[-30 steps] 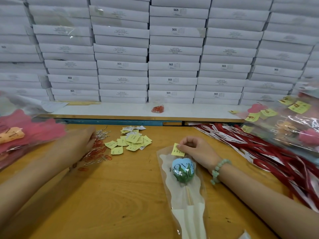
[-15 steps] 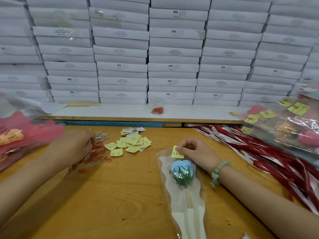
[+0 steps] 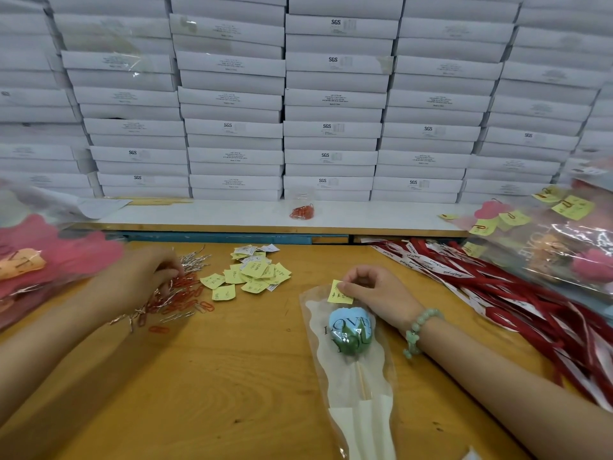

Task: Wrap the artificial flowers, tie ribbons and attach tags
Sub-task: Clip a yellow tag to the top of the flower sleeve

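A blue artificial flower (image 3: 351,328) on a stick lies in a clear sleeve (image 3: 318,366) printed "LOVE", on the wooden table (image 3: 232,376). My right hand (image 3: 376,293) pinches a yellow tag (image 3: 337,292) against the sleeve's top edge. My left hand (image 3: 142,277) is curled into a loose pile of red and silver paper clips (image 3: 185,298), its fingertips pinching at one. A heap of yellow tags (image 3: 255,272) lies between my hands.
Red and white ribbons (image 3: 504,293) fan out on the right. Beyond them lie wrapped flowers with clipped tags (image 3: 564,247). More wrapped pink flowers (image 3: 49,257) are stacked at the left edge. A small bag of red clips (image 3: 302,211) sits on the shelf below stacked white boxes (image 3: 331,127).
My left hand has worked a little further right into the paper clips, with its fingers closing. My right hand keeps the tag on the sleeve's top, barely moving.
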Available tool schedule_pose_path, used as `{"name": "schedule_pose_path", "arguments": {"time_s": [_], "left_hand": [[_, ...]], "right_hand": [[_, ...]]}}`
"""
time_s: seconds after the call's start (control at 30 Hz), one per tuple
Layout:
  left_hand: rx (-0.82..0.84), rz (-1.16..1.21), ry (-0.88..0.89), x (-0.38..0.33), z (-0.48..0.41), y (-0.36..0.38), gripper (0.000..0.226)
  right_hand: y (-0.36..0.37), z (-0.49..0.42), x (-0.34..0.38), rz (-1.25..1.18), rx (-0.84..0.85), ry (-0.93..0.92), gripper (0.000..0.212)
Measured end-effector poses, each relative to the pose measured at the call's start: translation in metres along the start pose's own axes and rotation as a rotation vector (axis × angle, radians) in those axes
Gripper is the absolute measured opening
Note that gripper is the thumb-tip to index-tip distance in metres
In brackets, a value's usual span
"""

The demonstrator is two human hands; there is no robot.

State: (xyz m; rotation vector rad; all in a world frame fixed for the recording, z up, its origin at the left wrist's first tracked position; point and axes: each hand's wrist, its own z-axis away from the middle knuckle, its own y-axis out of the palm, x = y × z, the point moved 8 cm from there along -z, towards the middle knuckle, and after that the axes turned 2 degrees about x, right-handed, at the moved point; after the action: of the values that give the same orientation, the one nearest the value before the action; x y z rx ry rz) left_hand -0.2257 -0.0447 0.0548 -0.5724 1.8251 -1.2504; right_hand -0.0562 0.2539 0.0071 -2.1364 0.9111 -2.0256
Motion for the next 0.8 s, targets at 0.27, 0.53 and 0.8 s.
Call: {"name": "schedule_pose_path", "arguments": {"time_s": [0.27, 0.53, 0.8], "left_hand": [[-0.027, 0.178, -0.028, -0.0013, 0.0010, -0.0065, 0.022], [-0.006, 0.142, -0.027, 0.0020, -0.0025, -0.0024, 0.027], [-0.070, 0.020, 0.080, -0.0045, 0.0003, -0.0108, 0.032]], "right_hand": [[-0.0003, -0.0004, 0.0000, 0.020, -0.001, -0.003, 0.015], [0.0003, 0.0001, 0.0020, 0.022, 0.007, -0.022, 0.015], [0.0003, 0.0011, 0.0026, 0.031, 0.007, -0.019, 0.012]]}}
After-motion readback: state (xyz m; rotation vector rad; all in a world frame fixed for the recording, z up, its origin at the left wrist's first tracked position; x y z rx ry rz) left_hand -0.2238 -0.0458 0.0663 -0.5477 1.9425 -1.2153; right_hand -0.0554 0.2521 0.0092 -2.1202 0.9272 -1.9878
